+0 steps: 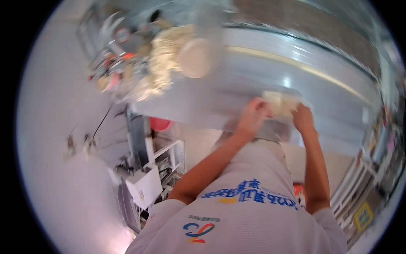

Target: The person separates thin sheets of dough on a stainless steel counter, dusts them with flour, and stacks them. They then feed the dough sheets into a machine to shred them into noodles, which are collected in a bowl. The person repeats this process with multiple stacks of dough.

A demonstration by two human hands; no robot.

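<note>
My left hand (256, 114), fingers curled, grips the left side of a flat, cream-coloured packet (279, 101) over the grey metal worktop (332, 114). My right hand (303, 117) is closed on the packet's right side. The packet seems to be pale pieces in clear wrapping, but motion blur hides its detail. Both forearms come up from the lower edge past my printed T-shirt.
A pile of yellowish items (165, 55), a round pale object (195, 58) and assorted containers crowd the worktop's upper left. A red basin (160, 123) and white box (144, 186) sit below left. White racks (347, 186) line the right.
</note>
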